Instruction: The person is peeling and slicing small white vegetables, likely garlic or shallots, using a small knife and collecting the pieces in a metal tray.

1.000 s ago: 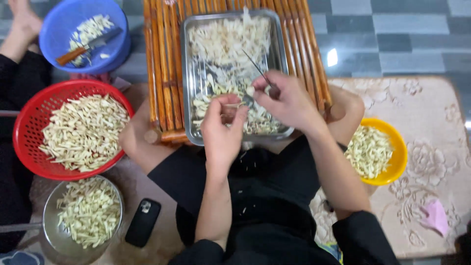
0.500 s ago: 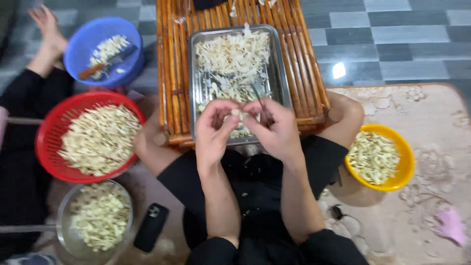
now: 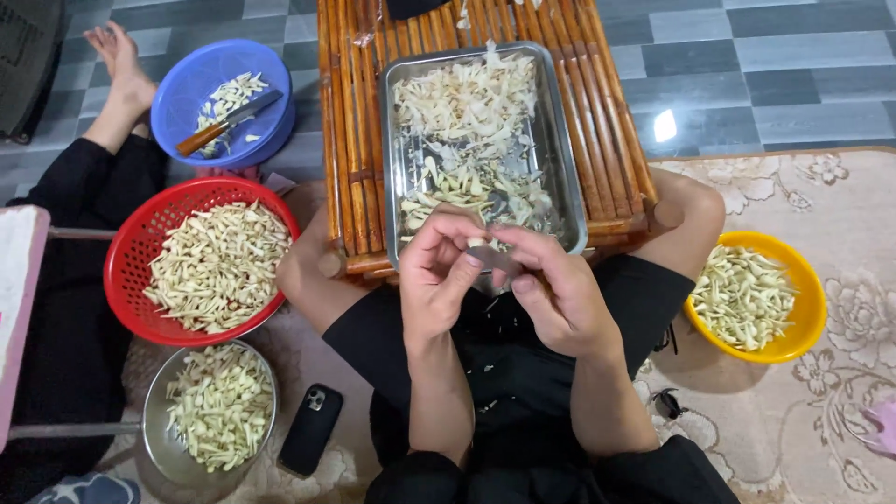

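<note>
From the head camera, the left hand (image 3: 439, 280) pinches a small pale stem piece (image 3: 478, 243) at its fingertips, the right hand (image 3: 551, 289) closing on it alongside, the steel tray (image 3: 571, 187) just beyond both.

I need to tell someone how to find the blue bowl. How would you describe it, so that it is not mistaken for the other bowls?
Start at the low bamboo table holding the metal tray. On the tiled floor to its left, above the red basket, sits the blue bowl. It alone is blue, holds only a few pale pieces, and has a wooden-handled knife lying in it.
</note>
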